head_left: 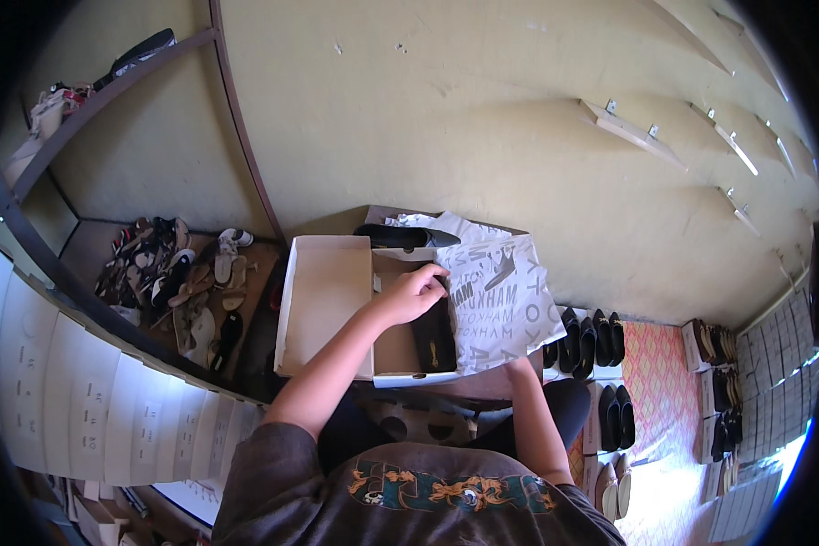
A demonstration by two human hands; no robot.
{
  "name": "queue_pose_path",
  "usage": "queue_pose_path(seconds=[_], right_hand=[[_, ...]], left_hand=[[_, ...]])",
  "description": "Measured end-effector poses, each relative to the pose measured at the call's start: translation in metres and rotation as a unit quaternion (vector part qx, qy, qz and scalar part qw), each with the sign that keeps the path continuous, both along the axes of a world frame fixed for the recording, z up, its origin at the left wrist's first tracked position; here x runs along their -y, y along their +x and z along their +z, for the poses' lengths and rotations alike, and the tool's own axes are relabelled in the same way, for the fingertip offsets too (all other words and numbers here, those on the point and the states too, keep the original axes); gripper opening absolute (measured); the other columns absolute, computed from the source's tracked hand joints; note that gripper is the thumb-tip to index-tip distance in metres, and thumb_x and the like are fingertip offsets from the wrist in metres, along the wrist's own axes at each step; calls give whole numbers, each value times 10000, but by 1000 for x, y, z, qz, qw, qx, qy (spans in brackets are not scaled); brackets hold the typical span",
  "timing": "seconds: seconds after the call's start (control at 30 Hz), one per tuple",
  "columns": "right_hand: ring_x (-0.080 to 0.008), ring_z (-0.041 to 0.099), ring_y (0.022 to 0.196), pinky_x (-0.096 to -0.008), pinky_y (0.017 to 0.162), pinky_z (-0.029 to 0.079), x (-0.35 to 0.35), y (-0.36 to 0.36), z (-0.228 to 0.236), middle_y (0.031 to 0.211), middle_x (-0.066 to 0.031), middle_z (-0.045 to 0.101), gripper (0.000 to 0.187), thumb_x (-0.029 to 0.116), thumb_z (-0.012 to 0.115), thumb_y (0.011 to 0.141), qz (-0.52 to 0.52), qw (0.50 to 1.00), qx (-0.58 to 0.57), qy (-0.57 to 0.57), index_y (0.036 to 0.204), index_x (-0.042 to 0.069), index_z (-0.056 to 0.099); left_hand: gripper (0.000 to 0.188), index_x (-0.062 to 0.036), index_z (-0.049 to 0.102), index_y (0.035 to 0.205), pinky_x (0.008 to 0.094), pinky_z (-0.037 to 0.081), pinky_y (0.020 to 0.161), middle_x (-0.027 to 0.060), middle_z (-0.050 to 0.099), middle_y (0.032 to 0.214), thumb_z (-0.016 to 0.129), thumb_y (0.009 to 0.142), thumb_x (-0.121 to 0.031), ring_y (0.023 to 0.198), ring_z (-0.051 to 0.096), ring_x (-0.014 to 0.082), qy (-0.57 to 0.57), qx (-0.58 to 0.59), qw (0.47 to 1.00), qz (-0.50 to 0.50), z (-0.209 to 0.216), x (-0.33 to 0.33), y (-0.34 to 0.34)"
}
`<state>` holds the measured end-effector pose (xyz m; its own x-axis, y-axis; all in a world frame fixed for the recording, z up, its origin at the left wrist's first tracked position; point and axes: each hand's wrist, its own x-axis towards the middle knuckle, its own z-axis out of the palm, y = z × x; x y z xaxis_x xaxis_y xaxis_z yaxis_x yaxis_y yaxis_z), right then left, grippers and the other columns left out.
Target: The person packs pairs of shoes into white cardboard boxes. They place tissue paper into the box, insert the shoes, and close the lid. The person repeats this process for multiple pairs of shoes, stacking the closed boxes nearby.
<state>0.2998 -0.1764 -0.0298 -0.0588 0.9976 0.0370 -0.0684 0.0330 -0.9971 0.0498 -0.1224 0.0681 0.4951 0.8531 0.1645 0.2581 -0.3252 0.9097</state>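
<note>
An open cardboard shoe box (391, 353) lies in front of me, its lid part (329, 300) folded out to the left. Inside along the right side is a black shoe (435, 332) with a small gold ornament. Over the box's right edge spreads printed white wrapping paper (510, 305). My left hand (414, 296) reaches above the box, its fingers bent and closed at the paper's left edge. The paper covers my right hand; only the wrist and forearm (535, 409) show below it. Behind the box rests another black shoe (400, 237).
The box stands on a dark small table (491, 387) against the wall. Left of it, a shelf (246, 300) holds a pile of sandals (187, 291). White boxes (109, 400) are stacked at lower left. Pairs of black shoes (617, 417) stand on boxes at right, by a patterned red floor (660, 382).
</note>
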Motion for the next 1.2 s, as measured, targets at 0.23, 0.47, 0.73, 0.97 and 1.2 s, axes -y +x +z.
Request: queue_pose_path(seconds=[0.23, 0.47, 0.73, 0.97, 1.2], right_hand=[[-171, 581, 851, -299, 776, 461, -104, -2, 20, 916, -84, 627, 281, 129, 543, 844, -4, 994, -101, 43, 1096, 4, 556], [-178, 586, 837, -298, 760, 467, -187, -6, 39, 905, -90, 627, 257, 128, 535, 846, 46, 990, -116, 69, 1072, 7, 555], [-176, 582, 791, -290, 706, 469, -258, 0, 84, 862, -94, 615, 189, 122, 512, 850, 160, 976, -111, 94, 999, 13, 551], [-119, 406, 556, -266, 468, 311, -278, -32, 123, 614, -6, 449, 111, 144, 514, 800, 288, 955, -73, -4, 814, 41, 550], [-143, 475, 675, -281, 629, 375, -272, -36, 142, 753, -36, 519, 250, 245, 433, 879, 158, 987, 1, 14, 1005, 47, 518]], left_hand=[[381, -29, 441, 1145, 300, 448, 806, 61, 550, 943, 612, 858, -213, 892, 549, 141, -60, 187, 979, 55, -6, 85, 25], [396, -7, 513, 999, 352, 454, 770, 131, 540, 912, 691, 757, -265, 870, 551, 289, 215, -72, 973, 44, -39, 132, 54], [264, -54, 527, 985, 379, 468, 733, 116, 566, 938, 641, 789, -190, 855, 571, 305, 205, -57, 977, 20, -48, 127, 58], [226, -29, 523, 950, 377, 459, 735, 118, 571, 899, 636, 775, -117, 862, 564, 301, 177, -26, 984, 15, -75, 115, 57], [177, -31, 529, 913, 369, 462, 719, 100, 570, 883, 621, 769, -77, 836, 564, 287, 188, 3, 982, 16, -79, 112, 62]])
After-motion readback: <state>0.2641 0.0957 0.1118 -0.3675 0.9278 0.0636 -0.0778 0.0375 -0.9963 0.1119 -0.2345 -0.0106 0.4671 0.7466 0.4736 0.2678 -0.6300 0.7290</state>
